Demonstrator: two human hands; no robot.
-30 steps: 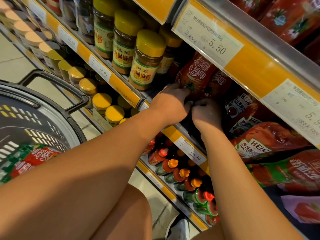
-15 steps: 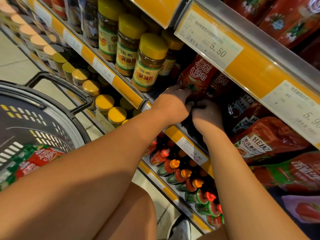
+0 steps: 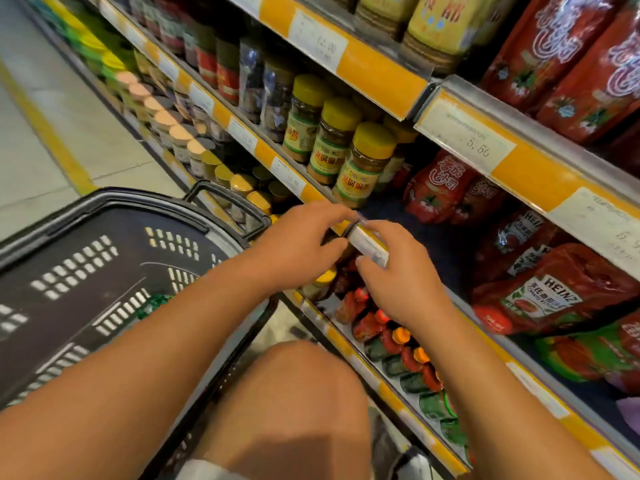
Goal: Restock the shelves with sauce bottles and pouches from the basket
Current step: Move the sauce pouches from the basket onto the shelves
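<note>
At frame centre, over the shelf lip: left hand [image 3: 301, 244] and right hand [image 3: 398, 282], both in front of the yellow price rail [image 3: 369, 242]. Left fingers loosely curled, tips just short of the rail, nothing visibly held. Right fingers curled at the rail's label strip, thumb [image 3: 367, 265] below it; cannot tell whether pinching the strip or only touching it. Motion blur on both hands.

Hidden or cut off: shelf floor behind the hands mostly dark; front rows of the lower-shelf sauce bottles [image 3: 401, 341] covered by the right wrist, only red and orange caps legible. Red tomato pouches [image 3: 436, 188] at 1 o'clock standing upright at the back of the middle shelf; Heinz pouches [image 3: 540, 296] at 3 o'clock lying flat, stack cut by the right frame edge. Price labels too blurred to read beyond "5.50".

Basket [image 3: 114, 202] at 9 o'clock, black, left side out of frame; a green-and-red pack [image 3: 152, 303] at its bottom, largely hidden by the left forearm. Contents otherwise not discernible.

Edges and room: dark open gap on the middle shelf between the yellow-lidded jars [image 3: 367, 164] at 12 o'clock and the upright pouches. Basket handle [image 3: 221, 194] just beside the shelf front. Bare knee [image 3: 298, 393] at 6 o'clock, close to the lower rail.
</note>
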